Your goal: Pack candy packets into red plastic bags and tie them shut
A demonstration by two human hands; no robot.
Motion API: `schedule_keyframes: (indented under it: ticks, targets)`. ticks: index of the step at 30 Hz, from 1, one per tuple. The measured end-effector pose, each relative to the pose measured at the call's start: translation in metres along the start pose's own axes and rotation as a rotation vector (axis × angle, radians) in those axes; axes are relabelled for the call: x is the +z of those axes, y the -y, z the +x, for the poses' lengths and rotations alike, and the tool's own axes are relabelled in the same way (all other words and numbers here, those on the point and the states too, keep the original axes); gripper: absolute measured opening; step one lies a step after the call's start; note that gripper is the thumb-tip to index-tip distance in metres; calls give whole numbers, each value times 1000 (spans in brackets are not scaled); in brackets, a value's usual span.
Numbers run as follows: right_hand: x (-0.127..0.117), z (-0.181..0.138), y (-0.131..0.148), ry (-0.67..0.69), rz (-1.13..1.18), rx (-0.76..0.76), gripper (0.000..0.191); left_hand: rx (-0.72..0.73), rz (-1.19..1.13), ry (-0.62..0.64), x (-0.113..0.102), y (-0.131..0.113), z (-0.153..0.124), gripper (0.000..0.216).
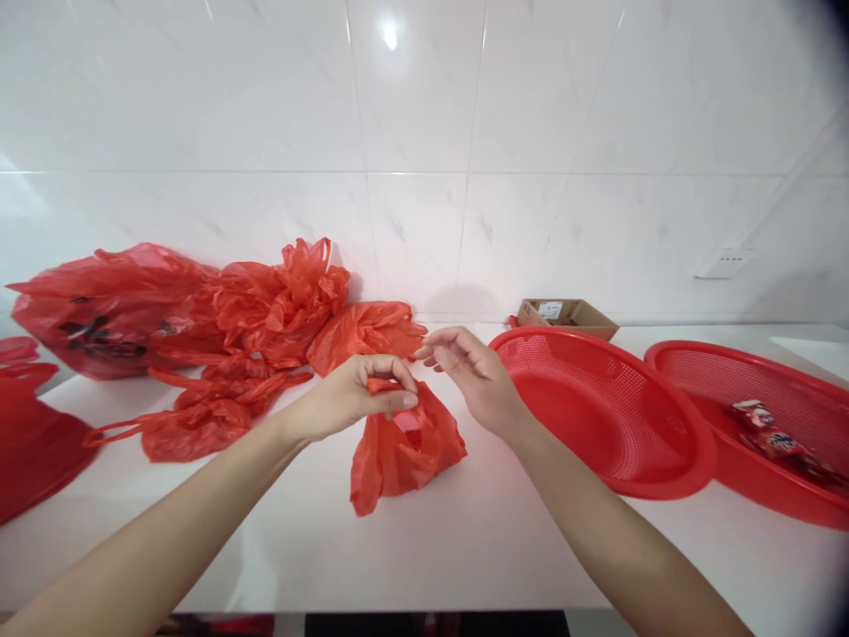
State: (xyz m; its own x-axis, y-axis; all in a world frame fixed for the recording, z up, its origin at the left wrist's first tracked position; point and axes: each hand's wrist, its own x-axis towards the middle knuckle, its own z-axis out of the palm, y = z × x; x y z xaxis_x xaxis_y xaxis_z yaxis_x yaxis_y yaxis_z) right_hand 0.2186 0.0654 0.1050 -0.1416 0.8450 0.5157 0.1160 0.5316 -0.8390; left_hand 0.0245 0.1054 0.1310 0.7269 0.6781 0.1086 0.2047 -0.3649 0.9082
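- Both of our forearms (179, 531) extend forward from the lower corners over the white surface (504, 557).
- Left hand (358, 394): thumb and forefinger closed in a pinch on the upper edge of the small red bag (408, 469); remaining fingers curled.
- Right hand (481, 380): thumb and fingers parted and loosely bent, with nothing visible in the grasp; we locate it beside the bag's upper right side.
- The small red bag sits on the surface between our forearms, its mouth gathered; we cannot identify the pinkish-red patch showing there.
- To the left, we find a large red bag (126, 305) with dark markings, crumpled red bags (279, 305) beside it, and a looped-handle bag (205, 425) in front.
- To the right, we find a perforated red basket (557, 420), then a second basket (716, 380) containing wrapped packets (776, 442).
- Behind the first basket, an open cardboard box (600, 318) stands near the tiled wall (424, 133).
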Motion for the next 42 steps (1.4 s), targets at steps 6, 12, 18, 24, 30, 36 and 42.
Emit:
schedule_keyframes:
  ticks: [6, 12, 18, 24, 30, 36, 42]
  targets:
    - [13, 0, -37, 157, 124, 295, 30, 217, 709, -262, 12, 18, -3, 18]
    - [17, -6, -37, 247, 84, 183, 24, 307, 737, -354, 12, 33, -6, 20]
    - [14, -23, -49, 64, -410, 93, 27, 2, 674, -277, -12, 68, -39, 37]
    - [2, -53, -125, -108, -452, 399, 31, -348, 522, -303, -28, 137, -102, 46]
    - [31, -49, -137, -227, -510, 428, 35, -239, 467, -537, 8, 136, -73, 46]
    - [72, -48, -133, -140, -683, 377, 24, -194, 565, -488, 36, 145, -17, 39]
    - [51, -46, -152, -61, -778, 387, 26, -254, 648, -444, 39, 158, -7, 38]
